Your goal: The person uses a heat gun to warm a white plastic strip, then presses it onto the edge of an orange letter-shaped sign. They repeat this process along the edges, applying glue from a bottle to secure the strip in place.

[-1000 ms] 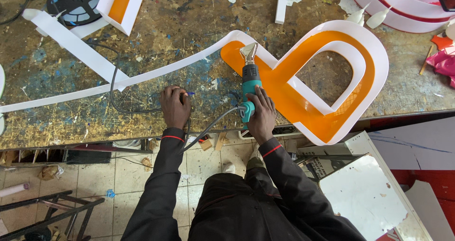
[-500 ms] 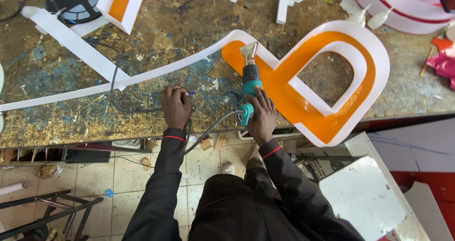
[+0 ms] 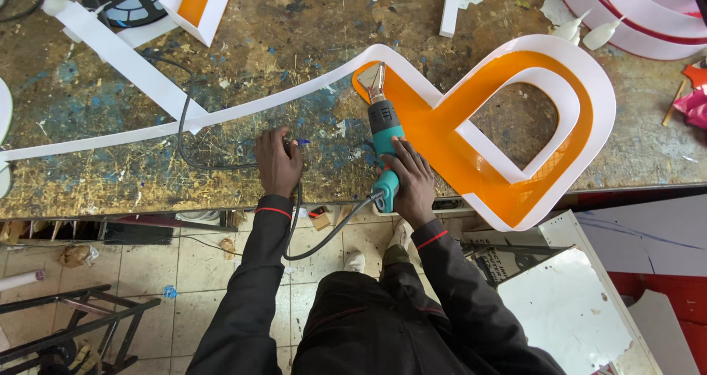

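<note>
— So, from the head camera, where does the heat gun [image 3: 384,135] lie?
— Gripped in the right hand [image 3: 409,182], fingers closed round its teal handle. Its long axis runs away from the body, nozzle at the near-left corner of the orange channel letter [image 3: 515,124], where the white plastic strip [image 3: 221,117] bends round.
— And the left hand [image 3: 278,161]?
— Curled, knuckles up, resting on the table [image 3: 309,43] beside a black cable [image 3: 184,135]; what it holds, I cannot tell. It lies left of the gun, apart from it.
— Room?
— The table edge sits right under both wrists; bare stained surface lies left of the nozzle.
</note>
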